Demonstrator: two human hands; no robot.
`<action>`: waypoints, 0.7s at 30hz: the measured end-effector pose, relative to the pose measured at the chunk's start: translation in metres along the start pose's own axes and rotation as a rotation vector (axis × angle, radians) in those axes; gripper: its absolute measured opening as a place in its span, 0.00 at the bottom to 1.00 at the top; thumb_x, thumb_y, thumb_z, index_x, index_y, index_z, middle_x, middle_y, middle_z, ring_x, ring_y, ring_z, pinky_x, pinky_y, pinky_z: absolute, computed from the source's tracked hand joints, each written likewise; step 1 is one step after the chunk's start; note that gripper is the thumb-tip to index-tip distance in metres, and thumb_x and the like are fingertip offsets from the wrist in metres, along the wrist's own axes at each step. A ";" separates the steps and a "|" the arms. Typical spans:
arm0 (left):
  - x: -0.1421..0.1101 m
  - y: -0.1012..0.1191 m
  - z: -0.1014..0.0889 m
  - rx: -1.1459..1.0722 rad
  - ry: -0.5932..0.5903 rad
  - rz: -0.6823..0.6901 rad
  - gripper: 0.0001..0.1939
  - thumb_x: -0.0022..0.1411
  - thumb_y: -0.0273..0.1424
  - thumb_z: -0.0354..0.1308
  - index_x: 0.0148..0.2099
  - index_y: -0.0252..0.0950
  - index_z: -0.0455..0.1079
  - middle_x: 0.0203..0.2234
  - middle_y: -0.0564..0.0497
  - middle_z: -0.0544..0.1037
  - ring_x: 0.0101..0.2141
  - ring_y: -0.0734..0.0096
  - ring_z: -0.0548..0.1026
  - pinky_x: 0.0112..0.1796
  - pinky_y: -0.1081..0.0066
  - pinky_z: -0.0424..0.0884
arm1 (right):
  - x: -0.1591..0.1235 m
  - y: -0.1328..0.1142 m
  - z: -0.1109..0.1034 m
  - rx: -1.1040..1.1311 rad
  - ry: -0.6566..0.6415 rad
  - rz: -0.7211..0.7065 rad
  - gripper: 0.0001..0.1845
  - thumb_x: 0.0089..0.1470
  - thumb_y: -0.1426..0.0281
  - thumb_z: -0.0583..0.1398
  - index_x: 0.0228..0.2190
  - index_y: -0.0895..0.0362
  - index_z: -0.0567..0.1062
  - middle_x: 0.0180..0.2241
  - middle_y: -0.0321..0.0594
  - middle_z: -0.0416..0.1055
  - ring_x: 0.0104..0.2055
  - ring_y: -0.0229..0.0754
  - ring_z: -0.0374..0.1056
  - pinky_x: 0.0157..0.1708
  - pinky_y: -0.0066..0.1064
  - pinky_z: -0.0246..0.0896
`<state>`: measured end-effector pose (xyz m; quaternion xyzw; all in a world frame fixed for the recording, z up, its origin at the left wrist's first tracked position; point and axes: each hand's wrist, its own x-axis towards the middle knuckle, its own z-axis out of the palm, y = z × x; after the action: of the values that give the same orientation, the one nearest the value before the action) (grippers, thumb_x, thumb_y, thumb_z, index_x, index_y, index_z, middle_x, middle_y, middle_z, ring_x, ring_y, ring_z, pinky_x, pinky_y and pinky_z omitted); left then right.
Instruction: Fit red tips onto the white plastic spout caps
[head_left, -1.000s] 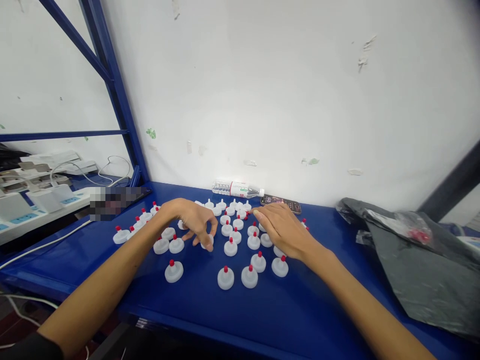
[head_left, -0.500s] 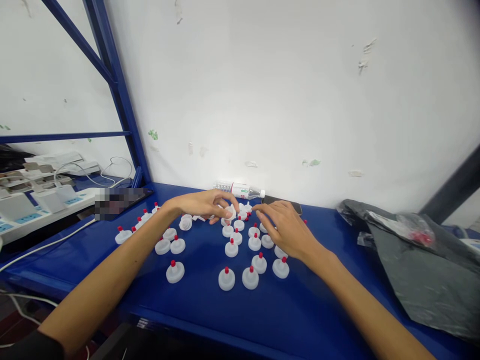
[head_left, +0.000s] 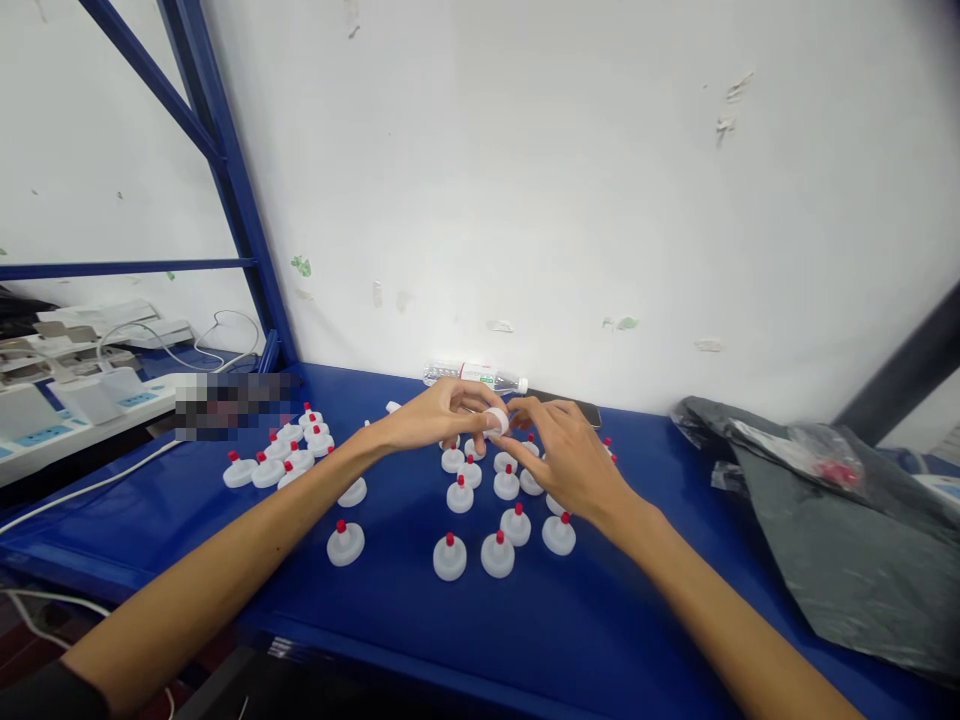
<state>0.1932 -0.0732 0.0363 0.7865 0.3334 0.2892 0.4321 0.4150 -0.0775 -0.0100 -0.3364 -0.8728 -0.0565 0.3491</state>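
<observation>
My left hand [head_left: 461, 415] holds a white plastic cap [head_left: 495, 422] between thumb and fingers, its round side turned towards me. From the other side the thumb and forefinger of my right hand [head_left: 566, 450] close around the same cap's edge. Below my hands, several white nozzle caps with red tips [head_left: 460, 495] stand upright on the blue table [head_left: 405, 620]. More of these caps [head_left: 289, 445] are grouped to the left, beyond my left forearm. Some caps are partly hidden behind my hands.
A clear plastic bottle [head_left: 476, 376] lies along the wall, beside a dark flat phone-like object [head_left: 574, 405]. On the right is a dark plastic bag [head_left: 840, 520]. Power strips with white plugs [head_left: 112, 395] and cables occupy the left, near a blue metal frame [head_left: 232, 200].
My left hand has moved right and lifted a white cap away from the pile. My right hand has come in to meet it, and the two hands are now together.
</observation>
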 end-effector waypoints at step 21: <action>0.029 -0.015 -0.002 0.648 0.181 0.090 0.12 0.64 0.29 0.55 0.43 0.38 0.80 0.38 0.48 0.84 0.37 0.65 0.79 0.38 0.68 0.71 | 0.002 0.026 -0.018 -0.078 0.196 0.103 0.11 0.67 0.69 0.55 0.46 0.53 0.76 0.33 0.39 0.80 0.35 0.46 0.73 0.48 0.40 0.60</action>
<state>0.2051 -0.0439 0.0285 0.8680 0.4099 0.2556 0.1151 0.4411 -0.0624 0.0013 -0.3871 -0.8131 -0.1052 0.4219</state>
